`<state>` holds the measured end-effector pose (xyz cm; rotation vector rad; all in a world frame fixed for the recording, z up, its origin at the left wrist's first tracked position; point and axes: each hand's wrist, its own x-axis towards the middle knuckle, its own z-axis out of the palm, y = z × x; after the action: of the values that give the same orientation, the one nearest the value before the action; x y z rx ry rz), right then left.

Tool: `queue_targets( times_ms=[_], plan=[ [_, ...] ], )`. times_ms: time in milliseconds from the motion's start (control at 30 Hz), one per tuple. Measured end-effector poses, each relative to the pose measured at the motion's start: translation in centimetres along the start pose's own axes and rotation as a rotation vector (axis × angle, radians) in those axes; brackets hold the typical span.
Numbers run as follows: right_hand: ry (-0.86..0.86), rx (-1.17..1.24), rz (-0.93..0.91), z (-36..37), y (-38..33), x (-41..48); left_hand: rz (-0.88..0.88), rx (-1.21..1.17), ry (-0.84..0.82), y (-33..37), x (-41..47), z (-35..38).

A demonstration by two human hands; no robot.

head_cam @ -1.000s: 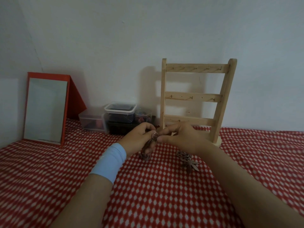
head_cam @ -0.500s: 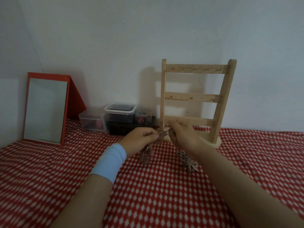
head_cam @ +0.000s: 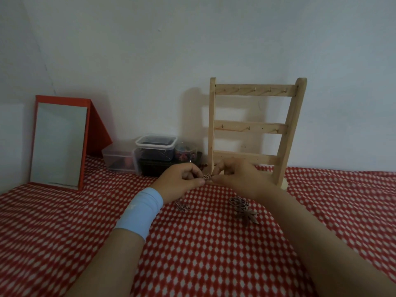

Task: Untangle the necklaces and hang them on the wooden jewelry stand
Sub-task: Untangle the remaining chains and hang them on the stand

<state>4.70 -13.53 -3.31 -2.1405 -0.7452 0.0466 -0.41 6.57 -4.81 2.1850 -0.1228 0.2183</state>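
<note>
My left hand point(head_cam: 181, 182) and my right hand point(head_cam: 240, 179) meet above the red-and-white cloth, both pinching a small metal necklace tangle point(head_cam: 207, 177) between their fingertips. A bit of its chain point(head_cam: 182, 205) trails onto the cloth under my left wrist. A second necklace point(head_cam: 243, 207) with a leaf-shaped pendant lies on the cloth below my right hand. The wooden jewelry stand point(head_cam: 254, 127) stands upright just behind my hands, its three hook rails bare.
A red-framed mirror point(head_cam: 59, 144) leans at the back left. Clear plastic boxes point(head_cam: 155, 150) and a small jar point(head_cam: 185, 152) sit by the wall left of the stand. The white wall is close behind.
My right hand has come down from beside the stand's lower rail, and both hands' fingertips have closed together again on the tangle.
</note>
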Motion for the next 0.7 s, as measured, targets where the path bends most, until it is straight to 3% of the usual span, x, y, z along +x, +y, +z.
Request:
queue_targets(
  times_ms=[233, 400, 700],
  plan=[
    [-0.039, -0.025, 0.005, 0.2, 0.0, 0.2, -0.007, 0.256, 0.049, 0.2, 0.2, 0.4],
    [0.040, 0.079, 0.043, 0.6, -0.1, 0.3, -0.001, -0.076, 0.050, 1.2, 0.0, 1.3],
    [0.001, 0.121, 0.036, 0.6, 0.4, 0.1, 0.041, 0.079, 0.038, 0.6, 0.3, 0.8]
  ],
)
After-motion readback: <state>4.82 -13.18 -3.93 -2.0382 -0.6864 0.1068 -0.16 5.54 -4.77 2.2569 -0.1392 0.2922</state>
